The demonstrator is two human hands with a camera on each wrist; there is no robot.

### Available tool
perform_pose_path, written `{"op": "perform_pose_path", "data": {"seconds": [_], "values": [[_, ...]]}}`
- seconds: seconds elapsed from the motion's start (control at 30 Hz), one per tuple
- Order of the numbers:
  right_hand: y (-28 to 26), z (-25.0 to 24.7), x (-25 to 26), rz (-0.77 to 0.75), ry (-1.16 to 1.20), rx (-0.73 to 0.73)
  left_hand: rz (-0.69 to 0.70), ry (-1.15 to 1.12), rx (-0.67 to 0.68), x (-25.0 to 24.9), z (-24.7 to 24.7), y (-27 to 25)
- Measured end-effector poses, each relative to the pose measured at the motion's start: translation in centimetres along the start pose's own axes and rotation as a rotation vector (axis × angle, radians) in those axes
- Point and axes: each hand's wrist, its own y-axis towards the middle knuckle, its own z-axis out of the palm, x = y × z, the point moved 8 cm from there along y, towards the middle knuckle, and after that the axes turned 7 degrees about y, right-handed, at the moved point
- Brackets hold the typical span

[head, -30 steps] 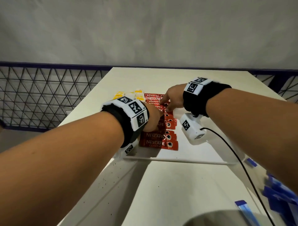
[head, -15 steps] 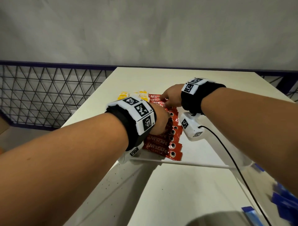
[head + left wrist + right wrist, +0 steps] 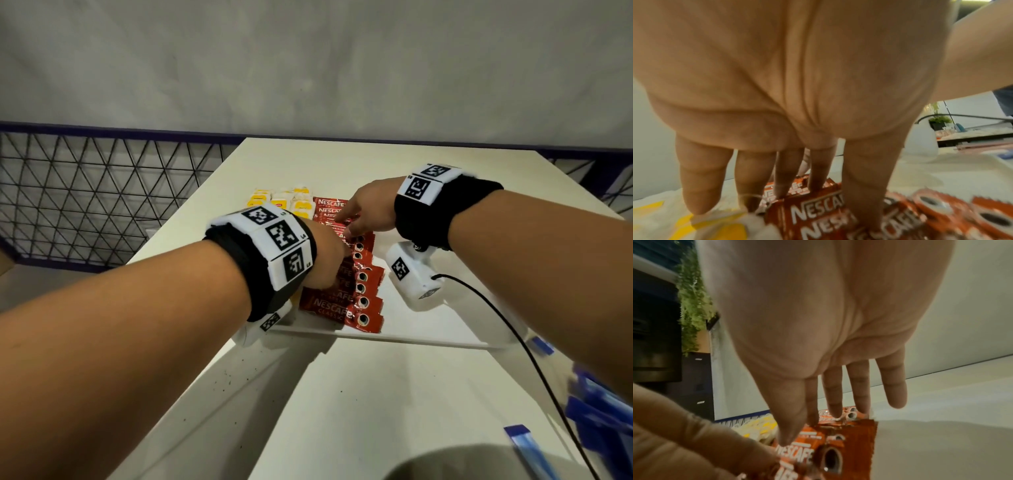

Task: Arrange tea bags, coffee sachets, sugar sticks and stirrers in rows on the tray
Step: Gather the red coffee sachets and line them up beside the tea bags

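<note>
Looking down from the head camera, the left hand (image 3: pixel 325 255) and the right hand (image 3: pixel 368 212) both reach onto the row of red coffee sachets (image 3: pixel 346 291), which lies on the white tray (image 3: pixel 428 329) on the table (image 3: pixel 359 394). Yellow tea bags (image 3: pixel 281 200) lie just beside the far end of this row. Blue packets (image 3: pixel 603 421) are at the right table edge, blurred.

In the left wrist view, the fingers (image 3: pixel 863 186) are straight and a little apart, and their tips press down on the overlapping sachets (image 3: pixel 818 212); the tea bags (image 3: pixel 715 227) are to the left.

In the right wrist view, the fingers (image 3: pixel 894 386) are straight and spread, the thumb tip touches a sachet (image 3: pixel 849 443), and nothing is clamped
</note>
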Motion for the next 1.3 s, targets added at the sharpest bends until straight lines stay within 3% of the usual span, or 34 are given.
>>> {"op": "perform_pose_path", "data": {"seconds": [0.13, 0.4, 0.8, 0.97, 1.1, 1.3], "values": [[-0.2, 0.7, 0.1, -0.004, 0.002, 0.012, 0.013, 0.022, 0.02, -0.7, 0.3, -0.2], [-1.2, 0.1, 0.0, 0.004, -0.008, -0.035, 0.055, -0.076, -0.157, -0.4, -1.6, -2.3], [-2.2, 0.7, -0.8, 0.024, 0.004, -0.003, 0.086, -0.044, -0.066, -2.5, -1.0, -2.7], [-2.0, 0.5, -0.5, -0.025, 0.025, -0.048, 0.043, -0.118, -0.179, -0.8, -2.3, -2.7], [-1.5, 0.9, 0.2, -0.053, 0.006, -0.027, 0.069, -0.071, -0.124, -1.6, -1.3, -2.3], [-2.3, -0.1, -0.1, -0.038, 0.04, -0.072, 0.066, -0.126, -0.178, -1.2, -1.4, -2.4]]}}
